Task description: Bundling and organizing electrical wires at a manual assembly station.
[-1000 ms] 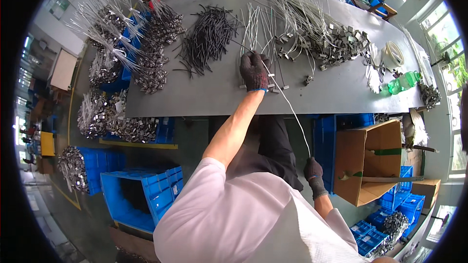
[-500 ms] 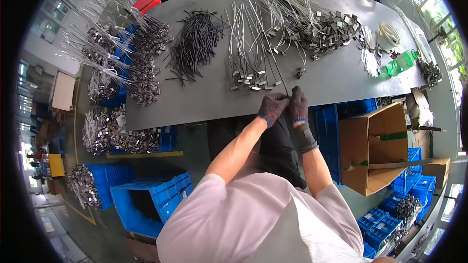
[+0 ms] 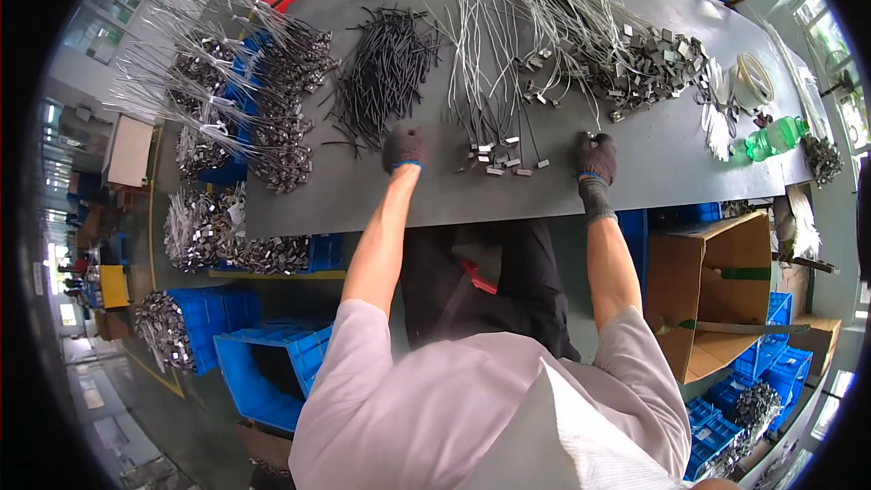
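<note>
The left hand (image 3: 405, 147), in a dark knitted glove with a blue edge, is positioned at the near end of the pile of short black tubes (image 3: 386, 73). Its fingers are curled; whether they grip a tube cannot be determined. The right hand (image 3: 595, 159), gloved likewise, is located at the near side of the surface (image 3: 336, 191), with its fingertips at a small metal clip (image 3: 592, 137). The fingers are bent; whether they grip the clip cannot be determined.

Between the hands, a group of wires with metal tags (image 3: 497, 161) lies on the surface, tags toward the person. The wires are white in the upper section and dark near the tags. Beyond the right hand, a larger heap of metal clips (image 3: 658, 63) lies with its pale wires extending to the far left.

On the right side are a white ring-shaped roll (image 3: 754, 82) and a green plastic bottle (image 3: 776, 138) lying on its side. A cardboard box (image 3: 667, 308) stands below the surface edge.
</note>
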A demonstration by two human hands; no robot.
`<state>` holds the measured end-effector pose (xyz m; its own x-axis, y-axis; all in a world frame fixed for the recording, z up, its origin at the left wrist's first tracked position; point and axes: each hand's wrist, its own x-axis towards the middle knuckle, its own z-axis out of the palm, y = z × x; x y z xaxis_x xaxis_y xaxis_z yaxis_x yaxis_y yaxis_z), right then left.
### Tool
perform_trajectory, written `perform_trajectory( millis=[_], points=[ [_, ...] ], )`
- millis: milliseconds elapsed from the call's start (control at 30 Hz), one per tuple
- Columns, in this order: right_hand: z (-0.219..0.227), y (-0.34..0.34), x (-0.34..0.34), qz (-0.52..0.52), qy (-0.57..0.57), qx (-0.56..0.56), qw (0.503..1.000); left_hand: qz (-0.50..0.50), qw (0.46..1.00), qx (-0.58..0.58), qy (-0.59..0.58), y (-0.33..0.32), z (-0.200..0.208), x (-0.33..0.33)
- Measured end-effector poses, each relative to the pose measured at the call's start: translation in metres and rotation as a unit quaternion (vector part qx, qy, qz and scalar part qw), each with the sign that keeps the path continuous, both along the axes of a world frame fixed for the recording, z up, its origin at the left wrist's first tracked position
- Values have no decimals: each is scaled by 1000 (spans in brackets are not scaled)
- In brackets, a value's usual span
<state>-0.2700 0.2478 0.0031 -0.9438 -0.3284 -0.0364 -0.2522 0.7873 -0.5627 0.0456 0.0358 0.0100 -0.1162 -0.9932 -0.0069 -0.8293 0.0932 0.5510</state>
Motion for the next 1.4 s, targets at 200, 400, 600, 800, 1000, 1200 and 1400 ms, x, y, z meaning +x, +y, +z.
perform_trajectory(
  millis=[200,400,600,800,1000,1200,1400],
  points=[
    [-39,21,-22,-42,-3,-66,997,118,977,81,-155,-41,-7,33],
    [-45,84,-22,-29,-227,-247,942,60,970,130,-194,-79,-55,37],
    [-64,226,37,239,255,145,926,176,911,337,161,-70,-100,53],
    [-114,435,103,284,-174,145,932,230,504,441,706,8,-97,71],
    [-113,428,131,177,-233,34,956,71,473,511,714,97,-32,-40],
    [-59,295,110,288,-20,141,947,-6,588,380,713,123,42,-134],
    [-56,319,98,259,-45,231,937,95,605,82,786,99,79,-118]
  ],
)
